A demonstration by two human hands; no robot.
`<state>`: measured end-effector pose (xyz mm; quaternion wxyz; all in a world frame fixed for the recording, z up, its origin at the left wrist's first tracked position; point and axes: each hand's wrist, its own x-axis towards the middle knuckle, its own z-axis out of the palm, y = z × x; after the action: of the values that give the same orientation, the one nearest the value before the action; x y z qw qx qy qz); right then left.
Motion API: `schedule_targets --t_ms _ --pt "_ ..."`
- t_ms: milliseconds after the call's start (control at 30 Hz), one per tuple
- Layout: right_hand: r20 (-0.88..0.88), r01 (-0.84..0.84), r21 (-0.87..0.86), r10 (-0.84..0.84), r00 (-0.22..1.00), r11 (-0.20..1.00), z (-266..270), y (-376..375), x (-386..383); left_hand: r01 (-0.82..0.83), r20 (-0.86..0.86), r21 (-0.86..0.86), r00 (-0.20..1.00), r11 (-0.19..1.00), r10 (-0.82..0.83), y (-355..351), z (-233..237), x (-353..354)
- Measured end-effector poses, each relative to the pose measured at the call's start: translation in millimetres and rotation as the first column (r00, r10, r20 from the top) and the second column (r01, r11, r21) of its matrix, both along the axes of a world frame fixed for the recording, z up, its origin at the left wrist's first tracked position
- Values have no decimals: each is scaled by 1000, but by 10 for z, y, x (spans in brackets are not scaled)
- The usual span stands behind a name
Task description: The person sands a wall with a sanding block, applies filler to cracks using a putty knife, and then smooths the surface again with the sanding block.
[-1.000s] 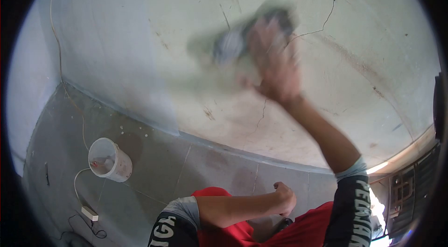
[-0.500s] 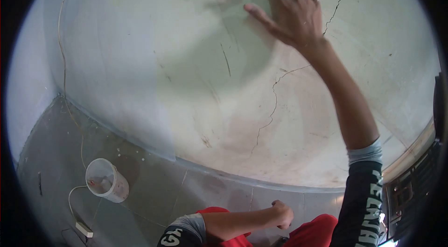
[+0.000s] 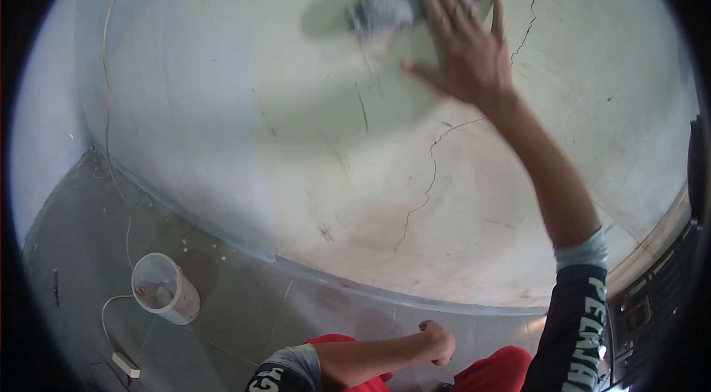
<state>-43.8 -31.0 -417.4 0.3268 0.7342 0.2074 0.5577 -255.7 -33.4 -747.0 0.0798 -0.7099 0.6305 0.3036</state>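
Observation:
My right hand (image 3: 469,48) presses on a dusty grey sanding block (image 3: 385,8) against the upper part of the wall. Its fingers lie over the block's right part, and the thumb sticks out to the left, off the block. The block looks like dark abrasive sheet wrapped round a piece; motion blurs it. Low in the view, my left hand (image 3: 439,344) is loosely closed in front of the knees, with nothing visible in it. The pale wall (image 3: 333,192) carries scuff marks and a long jagged crack (image 3: 432,170) below the right hand.
A white bucket (image 3: 178,302) stands on the grey tiled floor (image 3: 229,303) at lower left. A thin cable (image 3: 106,74) hangs down the wall towards it, and a white power strip (image 3: 126,364) lies nearby. Dark slatted furniture or shutter (image 3: 652,303) borders the right side.
My right hand and the sanding block have moved down the wall. The left hand stays closed near the knees, and the view has shifted slightly.

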Motion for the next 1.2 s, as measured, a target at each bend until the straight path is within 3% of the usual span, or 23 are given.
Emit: schedule_targets --t_ms 67,133,167,233,300,367,400,467,500,533,567,633,667,767,800,867,933,967,1000,1033,1100,1167,1200 --pt "-3 84 48 -84 996 995 335 236 -117 -33 -69 -38 997 999 30 -50 -88 -25" --pt "-49 167 145 -162 986 975 269 423 -194 -75 -156 -78 986 994 62 -77 -101 -84" --pt "-65 168 141 -160 985 976 93 397 -166 -54 -99 -80 994 995 46 -77 -65 -120" --pt "-38 -118 149 125 991 982 -492 273 41 -43 -50 -73 998 996 40 -48 0 -154" --pt "-378 -50 155 106 920 987 -1364 289 -127 -1 -33 -15 999 1000 0 -15 65 -162" --pt "-681 57 -124 -127 721 991 -2103 237 -262 -41 -42 -7 998 999 40 16 38 -159" --pt "-686 52 -121 -122 717 991 -2185 140 -188 -71 -48 -5 996 997 71 12 25 -169" --pt "-694 -136 -288 -109 712 948 -2205 -88 -42 -48 -5 40 999 998 49 -83 -165 -164" --pt "-745 -101 -261 -134 653 960 -1918 -36 -39 -26 47 70 999 997 23 -123 -217 -136" --pt "-617 3 -309 -203 760 951 -1584 38 -26 -34 43 75 999 997 30 -87 -212 -111" --pt "-396 -61 -200 -24 918 978 -1346 15 67 -60 5 62 998 996 59 -36 -182 -86" --pt "-224 -153 -55 137 965 987 -664 154 56 -83 -44 49 995 995 86 -11 -91 -68" --pt "-133 -90 -35 85 987 995 -473 231 50 -71 -23 29 997 997 72 2 -45 -71" --pt "-155 34 40 -28 988 999 -610 435 34 -57 -31 -11 998 998 56 85 96 -76" --pt "-111 -197 171 217 970 965 -798 425 130 -69 -43 -50 997 996 67 91 105 -98" --pt "-338 -108 183 165 927 977 -1407 407 40 -75 -58 -41 996 996 73 38 9 -123" --pt "-545 -49 53 70 836 997 -2198 304 9 -83 -67 -27 994 996 81 21 -69 -134" --pt "-652 39 -64 -72 755 997 -2477 263 -115 -57 -57 23 997 998 58 22 -69 -90" --pt "-667 1 -152 -103 737 988 -2762 131 -181 -31 -47 68 998 997 34 12 -54 -57" --pt "-665 18 -150 -114 738 989 -2830 -24 -165 -14 -42 70 999 997 17 38 -45 -38" --pt "-549 -71 -351 -143 824 934 -2811 -297 -238 -77 -44 -2 996 997 77 125 -57 -6" --pt "-470 -32 -210 -72 880 977 -2439 -557 -283 -84 -49 37 995 996 86 110 -99 19" --pt "-488 85 -143 -145 861 986 -2115 -642 -359 -105 -60 66 992 992 109 87 -119 23"
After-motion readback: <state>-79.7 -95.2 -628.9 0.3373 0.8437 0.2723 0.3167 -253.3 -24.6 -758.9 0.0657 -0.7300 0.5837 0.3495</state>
